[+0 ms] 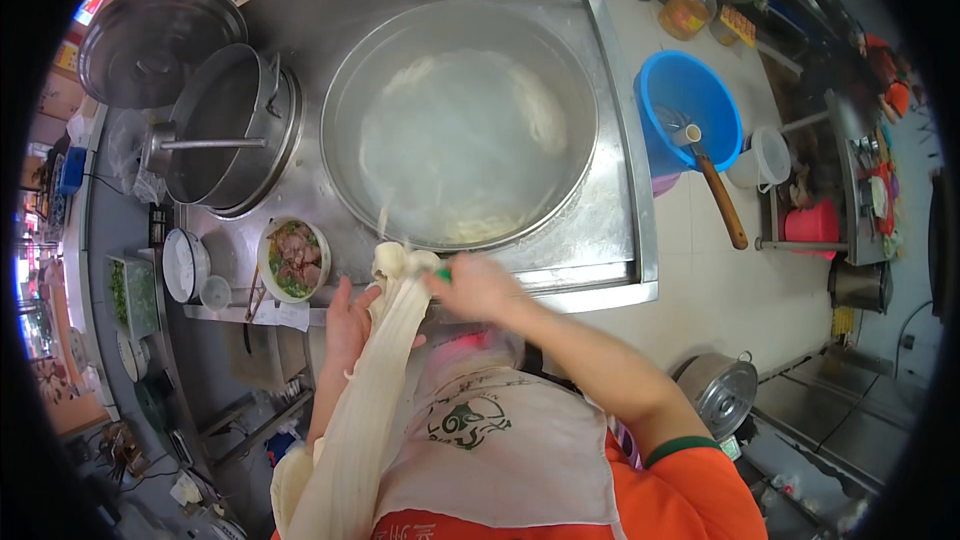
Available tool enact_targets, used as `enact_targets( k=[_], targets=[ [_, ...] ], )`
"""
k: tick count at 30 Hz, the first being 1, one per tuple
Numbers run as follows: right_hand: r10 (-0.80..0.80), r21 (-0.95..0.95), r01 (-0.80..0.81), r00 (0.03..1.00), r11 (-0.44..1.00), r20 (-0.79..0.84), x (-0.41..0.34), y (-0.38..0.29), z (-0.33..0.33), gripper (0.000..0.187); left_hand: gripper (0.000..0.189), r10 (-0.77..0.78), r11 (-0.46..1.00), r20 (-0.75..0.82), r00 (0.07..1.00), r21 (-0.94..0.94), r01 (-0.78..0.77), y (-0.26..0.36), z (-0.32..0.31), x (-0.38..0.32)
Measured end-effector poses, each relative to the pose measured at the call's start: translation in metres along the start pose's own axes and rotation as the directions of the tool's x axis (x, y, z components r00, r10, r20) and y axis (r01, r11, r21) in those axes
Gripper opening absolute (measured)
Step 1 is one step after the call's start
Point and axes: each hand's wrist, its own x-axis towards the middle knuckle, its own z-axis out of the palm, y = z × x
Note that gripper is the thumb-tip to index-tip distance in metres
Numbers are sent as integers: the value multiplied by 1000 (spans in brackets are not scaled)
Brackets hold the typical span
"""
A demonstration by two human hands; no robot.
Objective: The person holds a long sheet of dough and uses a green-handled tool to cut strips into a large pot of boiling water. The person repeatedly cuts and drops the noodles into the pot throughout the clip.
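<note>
A long, pale length of dough (382, 382) runs along my left forearm, its far end at the near rim of a large round pot (327, 165). My left hand (349, 322) supports that dough from below, fingers spread on both sides. Blurred by motion, my right hand (480, 289) grips a small tool with a green handle (444, 274) against the dough's far end; its blade is hard to make out. A thin strip of dough (384, 219) is in front of the pot's rim. Pale noodles (541, 109) lie in the cloudy, steaming water.
Left of the pot are a bowl of sliced meat and greens (296, 259), chopsticks (255, 292), an enamel basin (186, 266) and a tilted metal pot (217, 120) with a ladle (214, 143). A blue bucket (686, 101) with a wooden-handled ladle (720, 199) stands right.
</note>
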Motion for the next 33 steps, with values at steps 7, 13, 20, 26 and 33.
enact_targets(
  k=[7,13,20,26,33],
  targets=[
    [-558,57,556,821,829,119,-112,-63,-18,38,74,8,1000,-43,999,-25,-9,-2,-6,-4],
    [61,-17,-62,996,998,-70,-8,4,7,52,73,10,1000,23,1000,25,-11,1,3,-7],
    [-700,44,700,707,713,104,-141,-74,3,40,72,0,1000,6,1000,18,0,0,-6,-6],
    [9,3,-9,970,1000,-245,-2,32,25,63,72,2,999,-1,1000,51,-2,0,11,-6],
    [-256,154,224,936,962,240,-100,-59,-11,43,69,7,1000,-3,1000,14,-7,-2,-5,-4]
  ],
)
